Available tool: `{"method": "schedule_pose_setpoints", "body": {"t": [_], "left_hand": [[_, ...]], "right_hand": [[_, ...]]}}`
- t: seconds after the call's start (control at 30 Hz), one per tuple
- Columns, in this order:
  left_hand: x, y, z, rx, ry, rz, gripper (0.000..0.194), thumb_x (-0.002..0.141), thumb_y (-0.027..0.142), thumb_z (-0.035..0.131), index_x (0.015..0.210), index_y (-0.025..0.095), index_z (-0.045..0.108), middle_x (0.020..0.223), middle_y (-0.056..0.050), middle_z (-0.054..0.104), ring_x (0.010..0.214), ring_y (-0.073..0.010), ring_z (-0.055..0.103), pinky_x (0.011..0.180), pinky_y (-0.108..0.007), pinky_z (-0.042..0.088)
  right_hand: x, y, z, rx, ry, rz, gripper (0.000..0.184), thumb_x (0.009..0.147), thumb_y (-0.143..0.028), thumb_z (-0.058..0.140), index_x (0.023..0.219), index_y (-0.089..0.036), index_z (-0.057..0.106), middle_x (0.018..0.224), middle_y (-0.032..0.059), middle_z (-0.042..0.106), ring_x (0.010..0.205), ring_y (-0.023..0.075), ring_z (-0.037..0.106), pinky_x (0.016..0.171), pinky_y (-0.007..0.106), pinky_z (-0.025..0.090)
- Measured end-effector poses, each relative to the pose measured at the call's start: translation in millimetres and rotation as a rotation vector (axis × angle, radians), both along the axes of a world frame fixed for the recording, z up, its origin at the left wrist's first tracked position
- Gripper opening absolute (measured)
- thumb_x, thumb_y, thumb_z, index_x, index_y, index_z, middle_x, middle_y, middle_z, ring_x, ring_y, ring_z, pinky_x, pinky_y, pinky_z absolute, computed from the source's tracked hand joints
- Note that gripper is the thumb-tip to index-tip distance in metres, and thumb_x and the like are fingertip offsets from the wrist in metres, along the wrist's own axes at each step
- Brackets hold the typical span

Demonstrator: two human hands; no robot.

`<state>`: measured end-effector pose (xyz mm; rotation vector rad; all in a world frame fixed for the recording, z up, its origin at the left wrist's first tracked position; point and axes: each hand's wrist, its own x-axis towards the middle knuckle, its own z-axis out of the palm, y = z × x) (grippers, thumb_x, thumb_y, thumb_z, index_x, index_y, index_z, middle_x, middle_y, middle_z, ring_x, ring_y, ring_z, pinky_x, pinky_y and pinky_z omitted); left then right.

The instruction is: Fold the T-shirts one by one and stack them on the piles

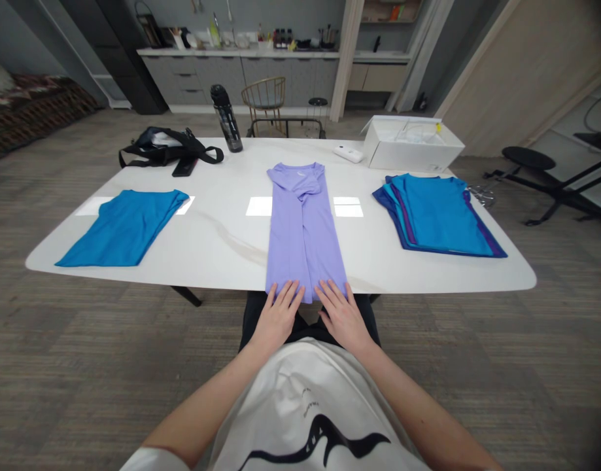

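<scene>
A lilac shirt, folded lengthwise into a long strip, lies on the middle of the white table, its hem hanging just over the near edge. My left hand rests flat on the hem's left corner, fingers stretched out. My right hand lies flat on the hem's right corner, fingers spread. Neither hand grips the cloth.
A folded blue shirt lies at the table's left. A stack of blue and purple shirts sits at the right. Along the far edge are a black bag, a dark bottle, a white remote and an open white box.
</scene>
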<state>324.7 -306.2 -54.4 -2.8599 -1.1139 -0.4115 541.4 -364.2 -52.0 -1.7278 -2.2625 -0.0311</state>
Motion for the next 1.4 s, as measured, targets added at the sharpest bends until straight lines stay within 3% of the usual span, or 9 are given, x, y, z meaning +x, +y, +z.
{"method": "schedule_pose_setpoints", "body": {"t": [0.27, 0.4, 0.57, 0.7, 0.83, 1.03, 1.13, 1.27, 1.4], "left_hand": [[18, 8, -15.3, 0.050, -0.006, 0.134, 0.059, 0.096, 0.011, 0.042, 0.154, 0.020, 0.038, 0.158, -0.012, 0.040, 0.145, -0.0282, 0.039, 0.118, -0.056, 0.029], [27, 18, -23.8, 0.078, -0.022, 0.169, 0.059, 0.097, 0.010, 0.041, 0.154, 0.023, 0.039, 0.159, -0.014, 0.039, 0.143, -0.0308, 0.041, 0.112, -0.059, 0.035], [32, 19, -33.3, 0.101, -0.081, 0.177, 0.060, 0.096, 0.011, 0.043, 0.154, 0.025, 0.039, 0.159, -0.015, 0.037, 0.147, -0.0314, 0.036, 0.118, -0.067, 0.022], [39, 12, -31.0, 0.094, -0.102, 0.165, 0.062, 0.096, 0.013, 0.044, 0.157, 0.023, 0.034, 0.160, -0.017, 0.034, 0.149, -0.0322, 0.031, 0.119, -0.069, 0.014], [45, 13, -26.3, 0.084, -0.111, 0.198, 0.061, 0.096, 0.015, 0.046, 0.156, 0.020, 0.036, 0.157, -0.018, 0.041, 0.146, -0.0331, 0.037, 0.118, -0.062, 0.027], [47, 20, -30.2, 0.132, -0.129, 0.188, 0.052, 0.097, 0.014, 0.046, 0.148, 0.022, 0.049, 0.152, -0.017, 0.049, 0.138, -0.0358, 0.046, 0.112, -0.063, 0.034], [44, 21, -26.2, 0.136, -0.118, 0.170, 0.053, 0.096, 0.013, 0.046, 0.149, 0.022, 0.048, 0.152, -0.016, 0.048, 0.139, -0.0351, 0.045, 0.112, -0.063, 0.034], [28, 18, -13.6, 0.108, -0.081, 0.078, 0.059, 0.093, 0.007, 0.043, 0.151, 0.020, 0.045, 0.154, -0.013, 0.046, 0.143, -0.0306, 0.042, 0.117, -0.057, 0.031], [3, 11, -6.0, 0.098, -0.133, -0.008, 0.055, 0.093, 0.004, 0.043, 0.144, 0.021, 0.054, 0.148, -0.011, 0.054, 0.137, -0.0261, 0.049, 0.116, -0.050, 0.034]], "right_hand": [[-9, 14, -17.1, 0.061, -0.047, -0.112, 0.060, 0.096, -0.009, 0.042, 0.153, -0.027, 0.040, 0.158, 0.0084, 0.042, 0.144, 0.0302, 0.036, 0.119, 0.070, 0.004], [-10, 25, -24.3, 0.093, -0.053, -0.139, 0.064, 0.095, -0.007, 0.040, 0.156, -0.029, 0.035, 0.159, 0.0075, 0.040, 0.146, 0.0300, 0.033, 0.118, 0.070, 0.006], [-14, 26, -27.6, 0.123, -0.062, -0.190, 0.065, 0.095, -0.009, 0.042, 0.157, -0.028, 0.033, 0.162, 0.0091, 0.032, 0.150, 0.0321, 0.026, 0.117, 0.071, 0.003], [-22, 23, -25.1, 0.105, -0.064, -0.200, 0.067, 0.095, -0.013, 0.044, 0.159, -0.022, 0.028, 0.163, 0.0134, 0.029, 0.151, 0.0335, 0.022, 0.117, 0.071, 0.000], [-24, 26, -27.9, 0.068, -0.079, -0.215, 0.065, 0.096, -0.013, 0.043, 0.158, -0.023, 0.030, 0.161, 0.0144, 0.034, 0.148, 0.0326, 0.029, 0.118, 0.069, 0.006], [-16, 34, -46.9, 0.166, -0.070, -0.204, 0.056, 0.101, -0.016, 0.042, 0.154, -0.032, 0.039, 0.154, 0.0080, 0.048, 0.140, 0.0292, 0.041, 0.116, 0.061, 0.019], [-14, 33, -41.2, 0.188, -0.041, -0.190, 0.059, 0.098, -0.012, 0.043, 0.154, -0.030, 0.039, 0.153, 0.0074, 0.049, 0.140, 0.0288, 0.041, 0.116, 0.058, 0.022], [-9, 20, -19.1, 0.134, -0.035, -0.129, 0.063, 0.090, -0.002, 0.043, 0.149, -0.023, 0.047, 0.154, 0.0072, 0.048, 0.143, 0.0274, 0.039, 0.117, 0.052, 0.026], [3, 2, -5.5, 0.159, 0.014, -0.043, 0.049, 0.092, -0.003, 0.043, 0.133, -0.021, 0.063, 0.141, 0.0070, 0.061, 0.133, 0.0252, 0.050, 0.116, 0.049, 0.030]]}}
